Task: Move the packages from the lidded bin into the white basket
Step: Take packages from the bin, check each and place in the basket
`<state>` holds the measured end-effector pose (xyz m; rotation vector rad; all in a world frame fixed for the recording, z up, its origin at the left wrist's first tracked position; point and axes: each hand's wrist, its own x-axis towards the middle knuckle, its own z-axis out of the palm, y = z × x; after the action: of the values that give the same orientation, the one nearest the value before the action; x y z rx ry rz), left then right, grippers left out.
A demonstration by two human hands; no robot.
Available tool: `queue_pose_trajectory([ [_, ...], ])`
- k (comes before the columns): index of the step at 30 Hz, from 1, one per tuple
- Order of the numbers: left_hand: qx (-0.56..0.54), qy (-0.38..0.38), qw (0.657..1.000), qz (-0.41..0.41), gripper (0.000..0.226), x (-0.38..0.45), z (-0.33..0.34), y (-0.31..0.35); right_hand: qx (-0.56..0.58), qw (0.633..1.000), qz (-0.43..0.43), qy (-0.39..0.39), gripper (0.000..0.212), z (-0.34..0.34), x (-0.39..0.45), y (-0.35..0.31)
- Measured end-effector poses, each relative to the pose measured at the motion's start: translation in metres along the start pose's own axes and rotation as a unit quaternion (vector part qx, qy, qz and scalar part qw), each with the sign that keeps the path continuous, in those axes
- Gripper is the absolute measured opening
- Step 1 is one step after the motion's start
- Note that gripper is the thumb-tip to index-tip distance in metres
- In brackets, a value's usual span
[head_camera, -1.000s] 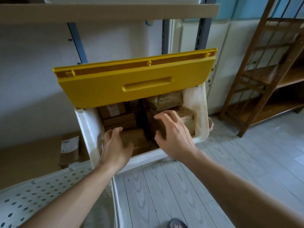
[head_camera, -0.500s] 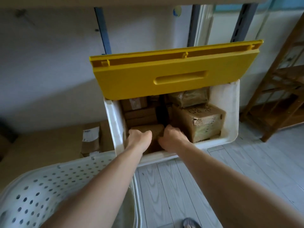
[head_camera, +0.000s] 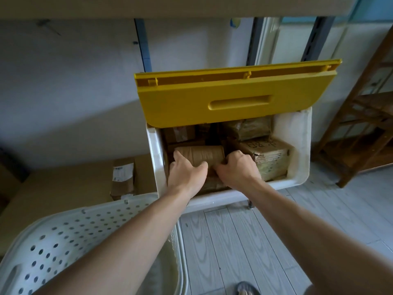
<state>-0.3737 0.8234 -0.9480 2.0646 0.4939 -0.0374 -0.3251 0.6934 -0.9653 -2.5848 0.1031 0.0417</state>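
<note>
Grey plank floor [head_camera: 234,241], wooden rack [head_camera: 365,124] at 2 o'clock | lidded bin [head_camera: 302,145] at 12, yellow lid [head_camera: 234,96] up, several packages inside | left hand [head_camera: 187,175], right hand [head_camera: 236,171] curl round brown package [head_camera: 201,155] low in bin | white basket [head_camera: 63,237] at 7; contents hidden | progress: early, judging by full bin.

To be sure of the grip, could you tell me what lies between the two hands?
In the head view, a brown paper-wrapped package, gripped at either end by left hand and right hand.
</note>
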Motion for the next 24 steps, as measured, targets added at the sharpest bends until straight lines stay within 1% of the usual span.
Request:
queue_pose_trajectory([
  [4,0.001,-0.017,0.997,0.075,0.087,-0.020,-0.018,0.002,0.029,0.997,-0.055,0.049,0.040,-0.033,-0.025,0.001],
  [7,-0.008,-0.033,0.992,0.121,0.094,-0.040,-0.035,0.004,0.057,0.991,-0.086,0.090,0.041,-0.057,-0.049,0.001],
  [9,-0.009,-0.030,0.988,0.151,0.091,-0.056,-0.045,0.004,0.074,0.986,-0.101,0.115,0.040,-0.066,-0.065,0.000],
  [12,-0.020,-0.012,0.979,0.200,0.084,-0.081,-0.058,0.001,0.114,0.976,-0.124,0.140,0.033,-0.073,-0.086,-0.004],
  [15,-0.039,0.025,0.972,0.229,0.080,-0.100,-0.072,-0.006,0.149,0.963,-0.135,0.179,0.028,-0.075,-0.101,-0.011],
  [18,-0.062,0.072,0.962,0.254,0.083,-0.113,-0.084,-0.013,0.203,0.945,-0.160,0.199,0.021,-0.073,-0.114,-0.022],
  [22,-0.087,0.134,0.950,0.267,0.082,-0.127,-0.100,-0.022,0.269,0.922,-0.213,0.182,0.013,-0.060,-0.129,-0.044],
  [24,-0.090,0.159,0.945,0.272,0.084,-0.128,-0.109,-0.030,0.296,0.910,-0.233,0.175,0.015,-0.053,-0.136,-0.060],
])
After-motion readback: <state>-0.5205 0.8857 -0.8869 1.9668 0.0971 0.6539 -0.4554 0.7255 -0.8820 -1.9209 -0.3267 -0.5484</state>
